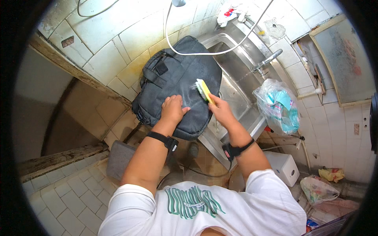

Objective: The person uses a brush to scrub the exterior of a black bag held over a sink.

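A black fabric bag (183, 76) with a carry handle lies across the left part of a stainless steel sink (236, 79). On the bag's near side rests my left hand (173, 109), its thumb spread from the fingers, pressing the cloth and holding no separate object. My right hand (219, 107) grips a scrubbing brush (206, 91) with a yellow back and white bristles. The bristles face the bag's upper surface, where pale, whitish streaks show near the brush. A white hose (203, 54) loops over the bag's far part.
A metal faucet (267, 61) stands at the sink's right side. A clear plastic bag (279, 107) with turquoise contents hangs at the right rim. A white box (282, 167) is below. The tiled wall (135, 44) borders the black bag's far left side.
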{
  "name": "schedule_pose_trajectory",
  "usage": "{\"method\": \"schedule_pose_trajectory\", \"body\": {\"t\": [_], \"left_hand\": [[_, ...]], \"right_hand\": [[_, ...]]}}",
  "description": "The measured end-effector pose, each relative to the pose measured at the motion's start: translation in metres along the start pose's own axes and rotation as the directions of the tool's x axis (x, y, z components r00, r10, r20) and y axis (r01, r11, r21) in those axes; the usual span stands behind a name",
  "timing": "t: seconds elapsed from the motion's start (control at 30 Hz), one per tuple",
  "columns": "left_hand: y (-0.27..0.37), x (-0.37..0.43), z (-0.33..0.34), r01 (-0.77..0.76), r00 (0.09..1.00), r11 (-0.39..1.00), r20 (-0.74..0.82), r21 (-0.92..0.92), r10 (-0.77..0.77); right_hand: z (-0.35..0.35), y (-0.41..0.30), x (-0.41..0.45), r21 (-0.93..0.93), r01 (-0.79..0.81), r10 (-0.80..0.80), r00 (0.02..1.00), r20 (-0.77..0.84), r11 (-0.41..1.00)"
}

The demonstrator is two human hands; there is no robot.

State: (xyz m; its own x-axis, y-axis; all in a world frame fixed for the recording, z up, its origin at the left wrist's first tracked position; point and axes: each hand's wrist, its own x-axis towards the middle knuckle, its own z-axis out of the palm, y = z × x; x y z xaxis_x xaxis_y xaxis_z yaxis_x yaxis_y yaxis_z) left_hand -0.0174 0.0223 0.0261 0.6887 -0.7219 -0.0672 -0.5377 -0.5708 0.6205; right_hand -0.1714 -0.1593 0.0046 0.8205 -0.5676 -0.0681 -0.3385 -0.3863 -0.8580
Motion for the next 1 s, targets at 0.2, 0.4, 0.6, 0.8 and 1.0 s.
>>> {"method": "schedule_pose_trajectory", "body": {"t": [0.2,0.4,0.6,0.8,1.0], "left_hand": [[-0.003,-0.001,-0.003,0.015,0.999,0.999,-0.038,-0.043,-0.017],[-0.022,-0.007,-0.006,0.011,0.996,0.996,-0.085,-0.093,-0.019],[-0.015,-0.002,0.001,-0.004,0.999,0.993,-0.055,-0.122,-0.003],[-0.021,-0.005,-0.007,0.054,0.998,0.986,-0.008,-0.160,-0.056],[-0.021,-0.028,-0.014,0.056,0.993,0.998,-0.103,-0.030,-0.058]], "right_hand": [[0.030,-0.052,0.065,-0.564,-0.058,0.028,0.998,-0.061,0.824],[0.015,-0.061,-0.015,-0.580,0.240,-0.078,0.954,0.290,0.779],[-0.004,-0.024,0.112,-0.669,-0.034,0.012,0.999,-0.038,0.742],[0.016,-0.061,0.049,-0.593,0.163,-0.007,0.966,0.257,0.788],[-0.035,-0.023,0.017,-0.588,0.176,0.032,0.945,0.325,0.789]]}}
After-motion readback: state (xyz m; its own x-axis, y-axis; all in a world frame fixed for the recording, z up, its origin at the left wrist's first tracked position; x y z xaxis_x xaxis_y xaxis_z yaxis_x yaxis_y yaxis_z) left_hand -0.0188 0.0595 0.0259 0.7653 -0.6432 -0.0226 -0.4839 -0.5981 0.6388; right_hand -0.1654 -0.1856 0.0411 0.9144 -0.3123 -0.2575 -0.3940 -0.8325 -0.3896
